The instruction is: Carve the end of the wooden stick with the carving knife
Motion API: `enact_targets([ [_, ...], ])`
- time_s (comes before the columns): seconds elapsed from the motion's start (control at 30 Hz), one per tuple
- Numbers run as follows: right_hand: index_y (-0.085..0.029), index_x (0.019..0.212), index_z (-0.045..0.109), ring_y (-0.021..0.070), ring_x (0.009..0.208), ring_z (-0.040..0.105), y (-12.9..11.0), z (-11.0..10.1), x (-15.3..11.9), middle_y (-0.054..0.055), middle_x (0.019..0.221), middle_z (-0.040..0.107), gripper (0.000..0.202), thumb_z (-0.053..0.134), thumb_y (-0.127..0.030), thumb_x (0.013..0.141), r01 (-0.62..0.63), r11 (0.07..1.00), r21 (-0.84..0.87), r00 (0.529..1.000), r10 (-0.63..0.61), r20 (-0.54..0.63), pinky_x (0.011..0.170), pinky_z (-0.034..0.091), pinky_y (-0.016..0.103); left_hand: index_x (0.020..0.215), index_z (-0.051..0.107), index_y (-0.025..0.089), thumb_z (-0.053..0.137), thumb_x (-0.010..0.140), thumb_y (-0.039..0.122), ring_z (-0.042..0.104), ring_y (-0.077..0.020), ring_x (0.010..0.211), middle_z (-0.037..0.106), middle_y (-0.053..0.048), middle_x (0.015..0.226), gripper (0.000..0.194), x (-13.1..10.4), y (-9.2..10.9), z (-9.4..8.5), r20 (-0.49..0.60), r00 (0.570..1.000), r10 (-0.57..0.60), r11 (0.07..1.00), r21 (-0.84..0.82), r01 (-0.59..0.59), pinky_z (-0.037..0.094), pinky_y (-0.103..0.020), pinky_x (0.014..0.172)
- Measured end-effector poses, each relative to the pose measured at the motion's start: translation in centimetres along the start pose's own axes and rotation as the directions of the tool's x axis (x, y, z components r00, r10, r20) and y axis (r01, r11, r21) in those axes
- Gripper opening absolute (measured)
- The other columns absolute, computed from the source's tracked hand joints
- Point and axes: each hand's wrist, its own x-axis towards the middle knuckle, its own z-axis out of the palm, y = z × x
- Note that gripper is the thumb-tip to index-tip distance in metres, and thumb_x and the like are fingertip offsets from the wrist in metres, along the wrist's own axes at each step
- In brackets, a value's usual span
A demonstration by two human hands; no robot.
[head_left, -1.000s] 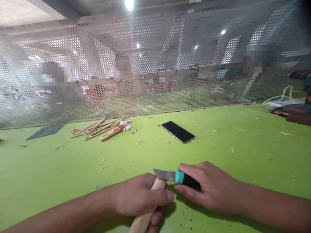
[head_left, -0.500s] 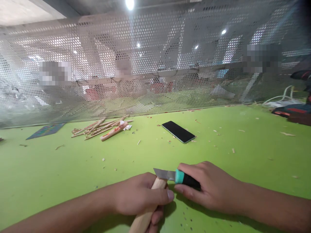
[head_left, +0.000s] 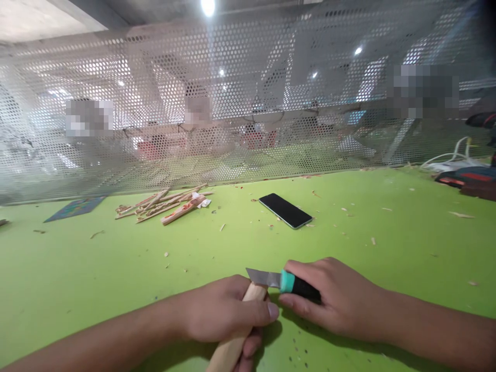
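Observation:
My left hand (head_left: 228, 310) is wrapped round a pale wooden stick (head_left: 229, 351), its thumb lying across the wood. The stick slants up from the bottom edge, and its upper end shows just past my fingers. A knife (head_left: 287, 282) with a black and turquoise handle is gripped in my right hand (head_left: 329, 297). Its short angled blade points left and lies across the stick's upper end, seemingly touching it. Part of the handle is hidden in my palm.
On the green table (head_left: 116, 268) lie a black phone (head_left: 285, 210), a pile of thin wooden sticks (head_left: 155, 204), a patterned card (head_left: 73, 209) and scattered shavings. A perforated metal screen (head_left: 240, 103) runs along the back. A dark power tool (head_left: 468, 178) and white cable (head_left: 449, 155) are at right.
Hardly anything differs. Both hands, the knife and the stick keep their positions, with the whole view shifted very slightly.

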Motion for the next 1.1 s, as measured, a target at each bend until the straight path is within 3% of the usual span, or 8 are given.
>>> enact_targets([
  [0.37,-0.02,0.085,0.055,0.0157,0.054,0.051,0.03,-0.06,0.01,0.002,0.069,0.064,0.045,0.045,-0.061,0.101,-0.006,1.0,0.006,1.0,0.006,0.018,0.052,0.023,0.027,0.062,0.051,0.019,0.055,0.091,0.06,0.059,-0.0147,0.042,0.051,0.002,0.048,0.05,0.06,0.23,-0.04,0.022,1.0,0.008,1.0,0.016,-0.009,0.059,-0.034,0.061],
  [1.1,-0.02,0.084,0.056,0.0164,0.054,0.053,-0.17,-0.31,0.1,0.002,0.069,0.063,0.047,0.045,-0.062,0.1,-0.015,1.0,0.015,1.0,0.015,0.018,0.052,0.025,0.027,0.063,0.051,0.019,0.053,0.094,0.053,0.059,-0.0153,0.04,0.052,0.002,0.049,0.046,-0.08,0.38,-0.15,0.03,1.0,-0.004,1.0,0.008,0.004,0.059,-0.034,0.058],
])
